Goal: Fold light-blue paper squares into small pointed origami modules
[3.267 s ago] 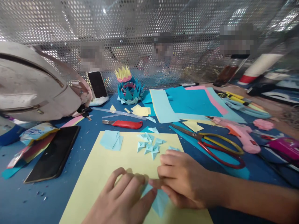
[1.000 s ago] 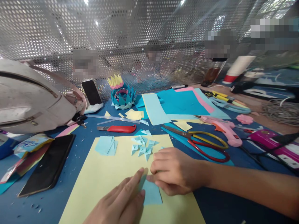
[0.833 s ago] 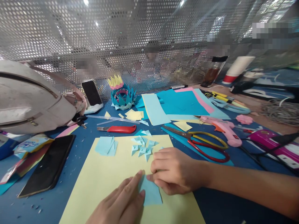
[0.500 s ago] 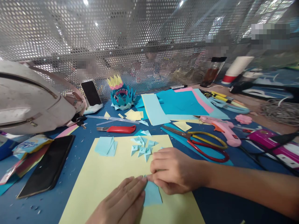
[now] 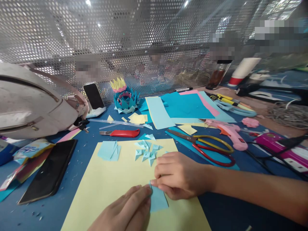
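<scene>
A light blue paper piece (image 5: 158,199) lies on the large yellow sheet (image 5: 110,179) near the front. My left hand (image 5: 131,205) has its fingers pressed together along the paper's left edge. My right hand (image 5: 179,176) is closed, its fingertips pinching the top corner of the same paper. Above my hands sits a cluster of small folded light blue pieces (image 5: 148,152). To its left is a stack of light blue squares (image 5: 109,150).
Scissors (image 5: 207,144), a pink glue gun (image 5: 226,130) and a magenta device (image 5: 281,150) lie to the right. A red cutter (image 5: 122,133) and paper flower (image 5: 126,99) stand behind. A black phone (image 5: 49,173) and backpack (image 5: 36,99) are left.
My left hand has shifted slightly down, its fingers bending more, and the paper's top corner shows more. The paper has moved slightly right. My right hand is almost unmoved.
</scene>
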### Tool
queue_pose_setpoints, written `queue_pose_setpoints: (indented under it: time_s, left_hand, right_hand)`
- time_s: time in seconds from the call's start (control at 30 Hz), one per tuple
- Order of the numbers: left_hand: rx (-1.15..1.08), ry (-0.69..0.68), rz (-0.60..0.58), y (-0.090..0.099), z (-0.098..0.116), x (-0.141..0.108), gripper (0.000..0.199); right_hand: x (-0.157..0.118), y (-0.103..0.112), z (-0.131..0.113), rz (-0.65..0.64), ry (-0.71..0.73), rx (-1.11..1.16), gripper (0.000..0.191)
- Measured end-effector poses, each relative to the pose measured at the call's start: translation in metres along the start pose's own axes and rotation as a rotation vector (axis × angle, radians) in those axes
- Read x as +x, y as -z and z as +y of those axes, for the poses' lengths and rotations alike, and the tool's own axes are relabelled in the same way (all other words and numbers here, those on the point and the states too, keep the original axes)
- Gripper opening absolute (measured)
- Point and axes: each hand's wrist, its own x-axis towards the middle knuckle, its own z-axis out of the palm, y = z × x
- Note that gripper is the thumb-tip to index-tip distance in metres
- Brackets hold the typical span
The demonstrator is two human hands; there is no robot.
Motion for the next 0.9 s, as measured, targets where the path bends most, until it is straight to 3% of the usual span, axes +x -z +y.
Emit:
queue_pose_setpoints:
  time_s: [0.2,0.53,0.9]
  left_hand:
    - [-0.029,-0.023,0.016,0.0,0.001,-0.001,0.041]
    - [-0.014,-0.064,0.065,0.002,-0.004,0.01,0.033]
    - [0.043,-0.007,0.262,-0.012,-0.001,0.005,0.017]
  right_hand:
    - [0.001,-0.001,0.001,0.027,0.018,0.006,0.032]
    - [0.0,0.0,0.001,-0.009,0.008,-0.02,0.032]
    - [0.0,0.0,0.0,0.025,0.011,-0.002,0.035]
